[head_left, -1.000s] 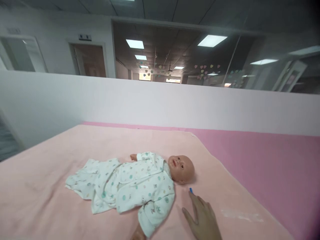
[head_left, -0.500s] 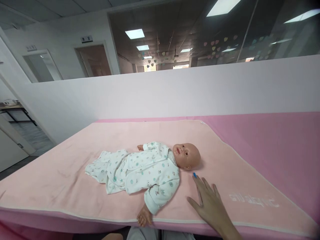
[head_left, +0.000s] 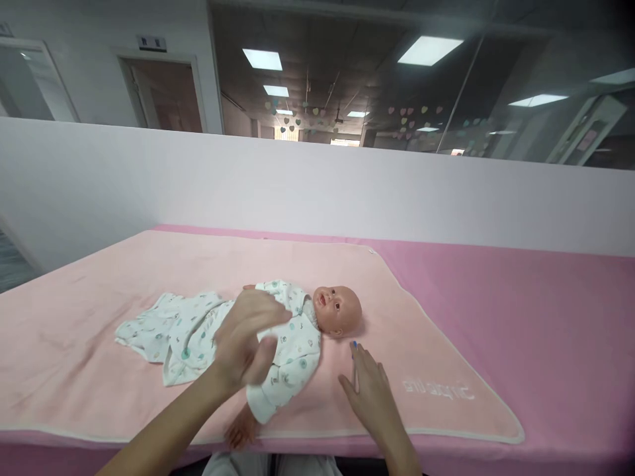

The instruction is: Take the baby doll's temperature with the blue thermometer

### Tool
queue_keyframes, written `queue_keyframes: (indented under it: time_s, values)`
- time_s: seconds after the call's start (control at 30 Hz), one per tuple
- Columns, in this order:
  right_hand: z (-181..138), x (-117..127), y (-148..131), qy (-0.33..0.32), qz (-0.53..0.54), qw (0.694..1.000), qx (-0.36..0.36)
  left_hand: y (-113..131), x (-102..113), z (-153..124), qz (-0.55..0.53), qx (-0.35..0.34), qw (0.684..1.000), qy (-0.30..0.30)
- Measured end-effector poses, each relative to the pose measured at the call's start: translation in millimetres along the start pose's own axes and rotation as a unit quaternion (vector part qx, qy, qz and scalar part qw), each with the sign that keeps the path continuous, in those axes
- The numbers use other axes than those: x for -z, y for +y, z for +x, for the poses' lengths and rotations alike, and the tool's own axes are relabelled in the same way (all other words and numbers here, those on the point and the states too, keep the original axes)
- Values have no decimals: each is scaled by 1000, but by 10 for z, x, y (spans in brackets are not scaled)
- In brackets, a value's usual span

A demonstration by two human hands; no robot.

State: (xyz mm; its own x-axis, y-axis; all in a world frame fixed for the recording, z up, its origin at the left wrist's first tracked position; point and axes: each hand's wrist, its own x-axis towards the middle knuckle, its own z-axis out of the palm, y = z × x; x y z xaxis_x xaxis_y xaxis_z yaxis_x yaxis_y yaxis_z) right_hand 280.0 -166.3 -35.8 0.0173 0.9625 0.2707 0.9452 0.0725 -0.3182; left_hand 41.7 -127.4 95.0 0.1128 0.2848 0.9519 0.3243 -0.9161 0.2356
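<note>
A baby doll (head_left: 340, 311) lies on its back, dressed in a white printed baby outfit (head_left: 292, 344), its head to the right. Over the doll's torso hovers my left hand (head_left: 251, 337), smeared by motion, fingers bent and thumb apart, with nothing visible in it. It hides part of the outfit's middle. My right hand (head_left: 370, 387) is low over the blanket beside the doll's head, fingers spread. A small blue tip (head_left: 354, 344) shows at its index fingertip, with a thin pale line along the finger; whether it is a held stick I cannot make out.
The doll lies on a peach blanket (head_left: 436, 344) with white edging, over a pink padded surface (head_left: 560, 344). Behind it stands a low white wall (head_left: 317, 192) with glass (head_left: 377, 79) above. The doll's lower hand (head_left: 241, 428) reaches the blanket's front edge.
My left hand has come in from below and is now over the doll's torso. My right hand stays beside the doll's head. The whole view has shifted to the right.
</note>
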Motion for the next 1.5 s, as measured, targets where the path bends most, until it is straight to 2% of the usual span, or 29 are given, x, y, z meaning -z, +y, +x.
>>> queue_keyframes:
  time_s: [0.07,0.1,0.17,0.23,0.3,0.43,0.6,0.77,0.93,1.07,1.3,1.5]
  values:
    - [94,69,-167,80,36,996,-8,-100,-65,83,19,62,997,-41]
    - [159,101,-285,117,57,992,-4,-184,-127,96,32,119,988,-88]
    - [325,141,-562,164,94,982,28,-391,-265,46,49,190,960,-200]
    - [520,131,-836,174,97,977,74,-608,-379,-82,60,237,933,-265]
    - [709,69,-1049,156,67,981,89,-790,-443,-228,60,272,913,-297]
    - [926,-122,-1229,170,19,983,72,-976,-452,-373,17,315,898,-306]
    - [894,-271,-1194,190,36,979,60,-943,-407,-338,-25,348,887,-304]
    - [848,-305,-1123,219,146,962,71,-878,-359,-338,-38,345,887,-306]
    - [847,-298,-1081,261,276,921,82,-891,-339,-349,-75,373,876,-297]
    - [831,-316,-1073,293,313,897,109,-920,-339,-344,-135,401,867,-264]
    - [819,-305,-1086,242,207,942,103,-970,-338,-372,-151,424,866,-217]
    - [827,-337,-1083,288,235,918,137,-925,-352,-367,-165,425,861,-227]
